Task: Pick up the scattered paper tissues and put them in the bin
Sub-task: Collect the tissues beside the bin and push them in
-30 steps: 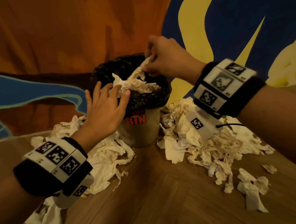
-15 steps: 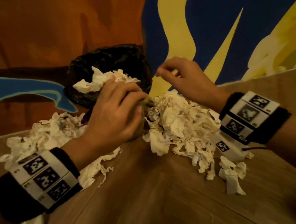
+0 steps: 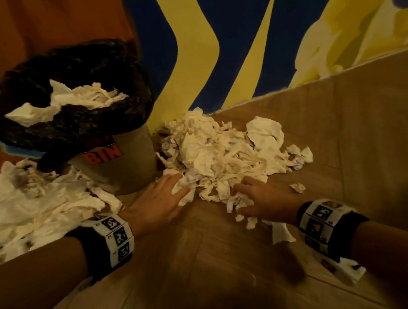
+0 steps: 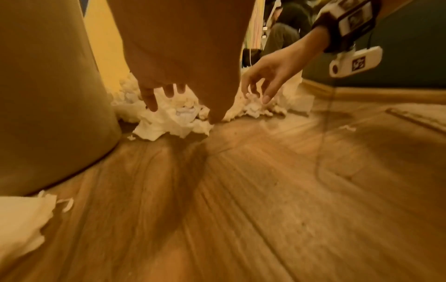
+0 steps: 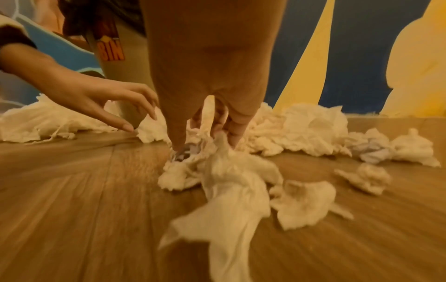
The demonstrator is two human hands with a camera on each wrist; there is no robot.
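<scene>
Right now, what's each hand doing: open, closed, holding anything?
Left hand: open, fingers spread, reaching into the tissue pile beside the bin.
Right hand: fingers curled into tissues at the pile's near edge, gripping some.

Crumpled soft paper tissues point(image 3: 222, 153), matt wood-grain floor point(image 3: 228, 260), glossy black plastic liner point(image 3: 81, 123) — smooth matt bin point(image 3: 127, 163)

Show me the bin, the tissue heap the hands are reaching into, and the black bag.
Beige round bin with orange BIN lettering point(image 3: 127, 163): head view, bare side wall.
Heap of crumpled white paper tissues point(image 3: 212, 151): head view, heap's middle.
Black plastic bin liner point(image 3: 81, 123): head view, front rim fold.
</scene>
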